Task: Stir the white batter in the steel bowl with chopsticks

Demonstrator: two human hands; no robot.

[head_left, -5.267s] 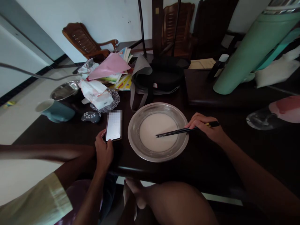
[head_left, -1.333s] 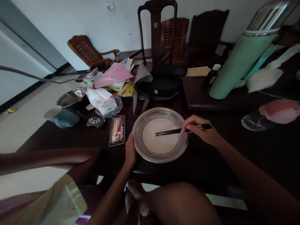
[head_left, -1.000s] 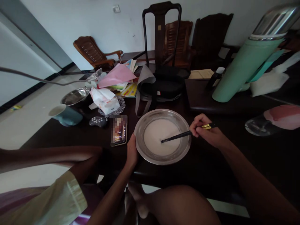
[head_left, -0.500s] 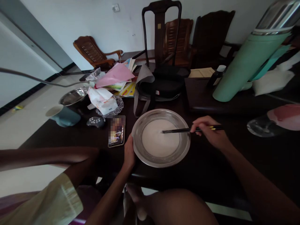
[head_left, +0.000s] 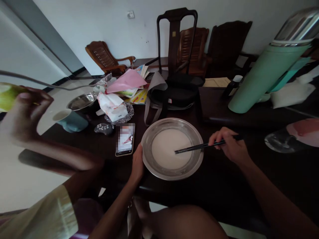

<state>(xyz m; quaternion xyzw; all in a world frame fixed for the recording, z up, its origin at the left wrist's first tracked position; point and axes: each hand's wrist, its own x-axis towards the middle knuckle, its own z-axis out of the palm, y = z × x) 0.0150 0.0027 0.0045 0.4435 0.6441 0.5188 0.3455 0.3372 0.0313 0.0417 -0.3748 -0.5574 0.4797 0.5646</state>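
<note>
A round metal bowl (head_left: 171, 175) holding white liquid batter (head_left: 165, 153) sits on the dark table in front of me. My left hand (head_left: 137, 162) grips the bowl's left rim, fingers closed against it. My right hand (head_left: 230, 149) is closed on a pair of black chopsticks (head_left: 191, 148), whose tips dip into the batter right of centre. A phone (head_left: 125, 143) with its screen lit lies flat just left of the bowl, beside my left hand.
Another person's blurred hand (head_left: 23, 116) is raised at far left, holding something green. On the table stand a teal mug (head_left: 71, 120), a small steel bowl (head_left: 83, 101), a tissue pack (head_left: 112, 106), a black bag (head_left: 174, 91) and a green flask (head_left: 264, 76). A dark chair (head_left: 174, 39) stands behind.
My left hand left the phone and took the bowl's rim. The chopsticks have circled through the batter. The other person's arm has lifted off the table at left.
</note>
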